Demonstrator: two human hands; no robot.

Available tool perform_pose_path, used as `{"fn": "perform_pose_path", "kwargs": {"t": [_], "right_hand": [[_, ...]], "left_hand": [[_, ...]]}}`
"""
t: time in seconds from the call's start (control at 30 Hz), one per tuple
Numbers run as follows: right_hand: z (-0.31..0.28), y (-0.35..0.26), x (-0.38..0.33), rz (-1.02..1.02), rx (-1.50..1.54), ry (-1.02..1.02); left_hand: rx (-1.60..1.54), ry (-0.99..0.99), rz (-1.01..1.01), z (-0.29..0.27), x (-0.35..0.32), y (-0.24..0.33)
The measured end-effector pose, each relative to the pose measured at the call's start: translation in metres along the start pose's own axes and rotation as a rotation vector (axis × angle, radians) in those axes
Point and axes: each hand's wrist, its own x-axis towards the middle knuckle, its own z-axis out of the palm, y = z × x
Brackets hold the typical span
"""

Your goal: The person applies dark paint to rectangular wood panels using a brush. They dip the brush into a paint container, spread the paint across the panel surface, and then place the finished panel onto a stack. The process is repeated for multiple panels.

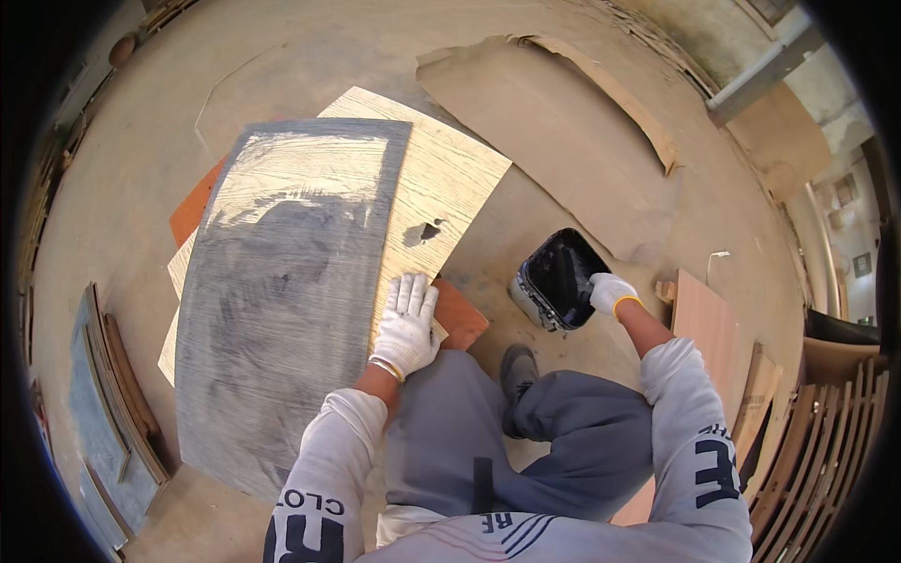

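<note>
A large wooden panel [282, 310] lies to my left, its surface mostly coated in streaky dark grey. Near its far end a pale bare patch [300, 169] is framed by dark edges. Under it lies a lighter wood-grained board [450, 174] with a small dark splotch. My left hand [408, 324], in a white glove, rests flat with fingers stretched out by the panel's right edge, on the lighter board. My gloved right hand [613, 293] is closed at the rim of a square black bucket [540, 305] with dark liquid inside. What its fingers grip is hidden.
Brown sheet material [554, 122] is spread on the floor ahead. Orange-brown board corners [462, 314] stick out beneath the pile. Boards are stacked at the left [108, 403], and wooden slats [817, 460] stand at the lower right. A pinkish board [704, 324] lies right of the bucket.
</note>
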Motion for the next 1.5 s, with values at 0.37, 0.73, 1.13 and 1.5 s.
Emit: {"fn": "perform_pose_path", "kwargs": {"t": [0.37, 0.73, 1.13, 1.5], "right_hand": [[0.038, -0.021, -0.030, -0.035, 0.087, 0.206], [0.054, -0.006, -0.011, -0.058, 0.315, 0.245], [0.044, 0.006, -0.050, -0.110, 0.405, 0.343], [0.083, 0.004, -0.035, 0.005, 0.354, 0.331]], "left_hand": [[0.047, -0.029, 0.087, -0.001, 0.001, -0.019], [0.024, 0.025, 0.085, -0.005, 0.004, -0.016], [0.040, 0.059, 0.091, 0.002, 0.002, -0.018], [0.001, 0.074, 0.100, -0.001, 0.006, -0.014]]}}
